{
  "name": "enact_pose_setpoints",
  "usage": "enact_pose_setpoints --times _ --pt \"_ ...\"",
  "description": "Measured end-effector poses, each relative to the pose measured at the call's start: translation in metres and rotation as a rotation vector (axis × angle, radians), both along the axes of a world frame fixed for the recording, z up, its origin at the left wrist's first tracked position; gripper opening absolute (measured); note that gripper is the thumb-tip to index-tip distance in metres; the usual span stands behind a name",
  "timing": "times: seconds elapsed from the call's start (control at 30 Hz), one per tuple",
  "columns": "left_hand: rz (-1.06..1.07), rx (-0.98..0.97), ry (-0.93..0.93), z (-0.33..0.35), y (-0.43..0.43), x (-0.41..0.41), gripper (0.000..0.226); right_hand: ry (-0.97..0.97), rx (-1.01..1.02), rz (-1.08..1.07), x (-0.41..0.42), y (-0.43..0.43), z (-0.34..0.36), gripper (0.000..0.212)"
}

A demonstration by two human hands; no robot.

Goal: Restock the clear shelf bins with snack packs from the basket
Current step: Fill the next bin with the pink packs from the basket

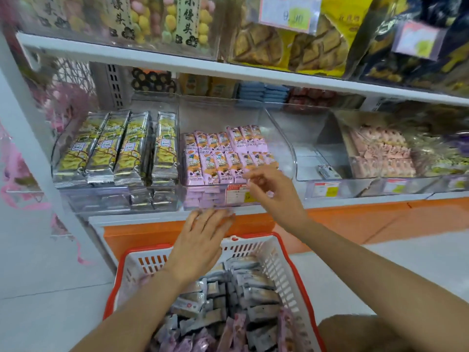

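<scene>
Straight ahead, a white shelf (355, 202) carries a row of clear bins. The middle bin (285, 148) holds pink packs (223, 153) standing in two rows, front and back, from its left wall across.

The right hand (271, 191) is at this bin's front right corner, over the front row of pink packs. Its fingers are bent and spread (motion blur hides whether they pinch a pack, so I cannot tell). The left hand (203, 240) reaches to the shelf's front edge just below the same bin, palm down, with fingers straight and close together, holding nothing. A price tag (237, 194) sits on the bin's front wall between the two hands.

Toward the shelf's left end, the left bin (61, 146) holds long yellow packs (114, 148) lying front to back. Right of the middle bin, the next bin (314, 148) has one small pack (327, 171) near its front edge.

Below the shelf, under both forearms, a basket (279, 250) with a red rim and white slatted walls holds a heap of loose packs (241, 301), grey and purple.
</scene>
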State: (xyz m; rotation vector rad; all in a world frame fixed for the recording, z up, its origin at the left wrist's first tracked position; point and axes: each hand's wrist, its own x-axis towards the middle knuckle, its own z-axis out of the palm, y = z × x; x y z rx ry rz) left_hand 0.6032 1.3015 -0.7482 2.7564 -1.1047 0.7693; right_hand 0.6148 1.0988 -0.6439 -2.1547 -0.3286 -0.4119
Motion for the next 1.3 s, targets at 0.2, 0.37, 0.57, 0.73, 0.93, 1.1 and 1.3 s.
enact_pose_setpoints --times 0.2,0.37,0.57,0.73,0.93,1.1,1.3 --pt "0.097 0.142 0.262 -0.031 -0.011 0.002 0.092 0.46 -0.092 0.107 -0.051 -0.045 -0.086 0.009" --pt "0.187 0.211 0.351 -0.055 -0.012 0.008 0.101 0.804 -0.3 0.239 -0.078 -0.07 -0.152 0.021" --pt "0.19 0.204 0.385 -0.071 -0.009 0.013 0.099 0.861 -0.488 0.393 -0.087 -0.057 -0.197 0.041" --pt "0.157 0.163 0.38 -0.078 -0.006 0.015 0.095 0.755 -0.774 0.466 -0.081 -0.029 -0.23 0.05" --pt "0.142 0.163 0.36 -0.082 -0.003 0.017 0.094 0.713 -0.912 0.543 -0.07 -0.016 -0.235 0.043" --pt "0.131 0.143 0.354 -0.085 -0.002 0.017 0.096 0.666 -0.979 0.599 -0.067 -0.017 -0.231 0.049" --pt "0.136 0.124 0.357 -0.08 -0.003 0.016 0.094 0.722 -0.806 0.605 -0.066 -0.024 -0.222 0.039"
